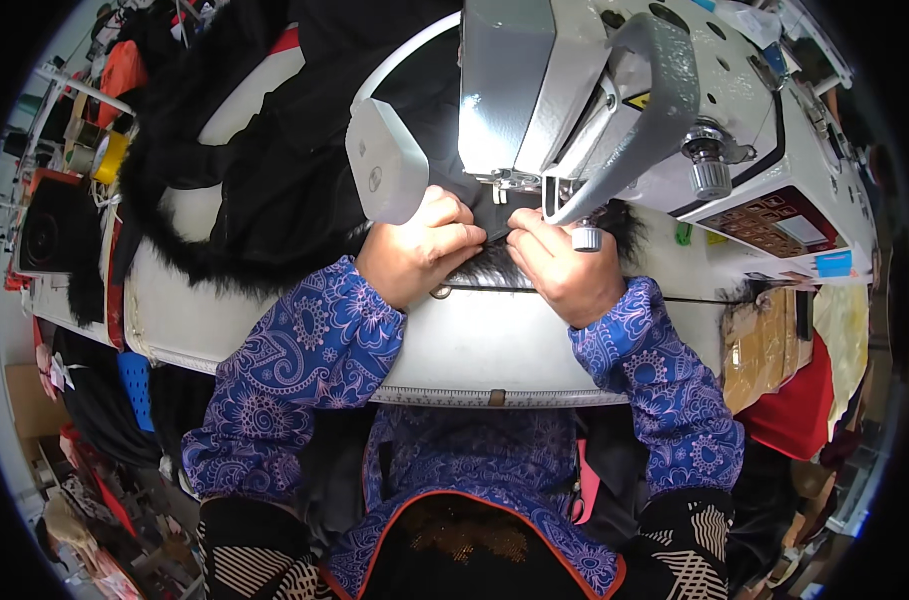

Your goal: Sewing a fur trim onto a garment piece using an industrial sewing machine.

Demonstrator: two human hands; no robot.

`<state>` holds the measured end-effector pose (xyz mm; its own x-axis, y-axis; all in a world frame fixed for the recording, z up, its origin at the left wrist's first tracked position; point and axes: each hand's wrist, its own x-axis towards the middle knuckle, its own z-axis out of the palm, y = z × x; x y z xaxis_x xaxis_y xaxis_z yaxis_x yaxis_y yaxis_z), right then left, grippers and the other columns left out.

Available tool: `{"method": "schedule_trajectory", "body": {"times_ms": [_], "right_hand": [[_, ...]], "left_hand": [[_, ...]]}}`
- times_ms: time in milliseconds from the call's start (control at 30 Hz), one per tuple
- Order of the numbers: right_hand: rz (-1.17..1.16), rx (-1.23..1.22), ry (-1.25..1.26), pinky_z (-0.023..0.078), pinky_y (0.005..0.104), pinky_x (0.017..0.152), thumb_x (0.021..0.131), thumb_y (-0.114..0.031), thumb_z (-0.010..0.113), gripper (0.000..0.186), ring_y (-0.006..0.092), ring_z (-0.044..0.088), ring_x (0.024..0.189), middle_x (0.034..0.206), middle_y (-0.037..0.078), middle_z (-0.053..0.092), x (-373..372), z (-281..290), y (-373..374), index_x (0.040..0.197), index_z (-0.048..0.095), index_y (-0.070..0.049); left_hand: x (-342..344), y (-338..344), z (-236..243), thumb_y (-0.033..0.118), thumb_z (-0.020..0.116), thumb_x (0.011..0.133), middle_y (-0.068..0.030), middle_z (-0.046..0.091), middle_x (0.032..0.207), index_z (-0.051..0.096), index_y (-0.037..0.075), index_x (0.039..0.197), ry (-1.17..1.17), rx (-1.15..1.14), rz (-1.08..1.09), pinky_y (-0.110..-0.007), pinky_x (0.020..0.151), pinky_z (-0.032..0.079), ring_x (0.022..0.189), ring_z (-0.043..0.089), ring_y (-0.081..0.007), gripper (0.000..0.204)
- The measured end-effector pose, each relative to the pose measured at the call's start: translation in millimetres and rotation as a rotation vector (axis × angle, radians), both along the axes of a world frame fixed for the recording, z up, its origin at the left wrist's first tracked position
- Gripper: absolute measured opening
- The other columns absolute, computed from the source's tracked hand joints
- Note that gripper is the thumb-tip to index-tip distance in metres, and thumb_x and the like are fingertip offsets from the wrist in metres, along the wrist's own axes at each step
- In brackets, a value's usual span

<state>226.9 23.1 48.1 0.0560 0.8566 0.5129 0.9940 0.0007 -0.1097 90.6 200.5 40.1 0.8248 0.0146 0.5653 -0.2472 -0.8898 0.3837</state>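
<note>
Both hands are at the front of a sewing machine [504, 90], close to its presser foot [499, 195]. My left hand [424, 245] is closed, its fingers pinching the near edge of a black garment [284, 170]. Just right of the foot, my right hand [564, 262] is closed on the same edge. Black fur trim [489, 268] shows between and under the hands, and a long fur edge loops away to the left. Above my left hand hangs a white lamp head [386, 165] on a curved arm. The fingertips partly hide the cloth.
A white worktable [494, 340] has a measuring tape along its front edge. On the machine's right side is a control panel [774, 225]. A taped brown package [764, 345] and red cloth [794, 405] lie at the right. A yellow tape roll [111, 158] stands far left.
</note>
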Motion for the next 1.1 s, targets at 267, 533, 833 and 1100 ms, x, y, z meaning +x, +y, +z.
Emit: {"method": "schedule_trajectory", "body": {"times_ms": [267, 533, 833, 1100], "right_hand": [[0.005, 0.036, 0.058, 0.054, 0.0343, 0.068, 0.076, -0.007, 0.075, 0.017, 0.0234, 0.066, 0.079, 0.093, 0.004, 0.065, 3, 5, 4, 0.091, 0.066, -0.007], [0.032, -0.031, 0.115, 0.054, 0.0371, 0.068, 0.073, -0.004, 0.074, 0.023, 0.0259, 0.066, 0.080, 0.090, 0.006, 0.066, 7, 11, 3, 0.094, 0.069, -0.008], [0.070, 0.037, 0.134, 0.053, 0.0366, 0.066, 0.070, 0.001, 0.073, 0.021, 0.0256, 0.066, 0.075, 0.087, 0.006, 0.067, 11, 11, 2, 0.089, 0.074, -0.009], [0.069, 0.044, 0.085, 0.053, 0.0347, 0.065, 0.075, -0.001, 0.076, 0.014, 0.0231, 0.067, 0.074, 0.080, 0.007, 0.069, 24, 1, 9, 0.087, 0.074, -0.008]], "left_hand": [[0, -1, 0, 0.010, 0.082, 0.063, -0.0009, 0.067, 0.084, 0.073, 0.009, 0.085, -0.023, 0.020, 0.004, -0.034, 0.072, 0.049, 0.083, 0.066, -0.0201, 0.024], [3, 8, -3, 0.010, 0.080, 0.065, -0.0020, 0.068, 0.087, 0.072, 0.009, 0.087, -0.038, 0.100, -0.033, -0.035, 0.073, 0.052, 0.088, 0.068, -0.0203, 0.024], [3, 14, -2, 0.010, 0.079, 0.071, -0.0031, 0.071, 0.095, 0.073, 0.008, 0.088, -0.037, 0.099, -0.050, -0.034, 0.080, 0.055, 0.095, 0.069, -0.0217, 0.018], [9, 19, -3, 0.011, 0.078, 0.077, -0.0037, 0.072, 0.097, 0.073, 0.008, 0.090, 0.013, 0.088, -0.002, -0.033, 0.088, 0.055, 0.099, 0.068, -0.0217, 0.014]]}}
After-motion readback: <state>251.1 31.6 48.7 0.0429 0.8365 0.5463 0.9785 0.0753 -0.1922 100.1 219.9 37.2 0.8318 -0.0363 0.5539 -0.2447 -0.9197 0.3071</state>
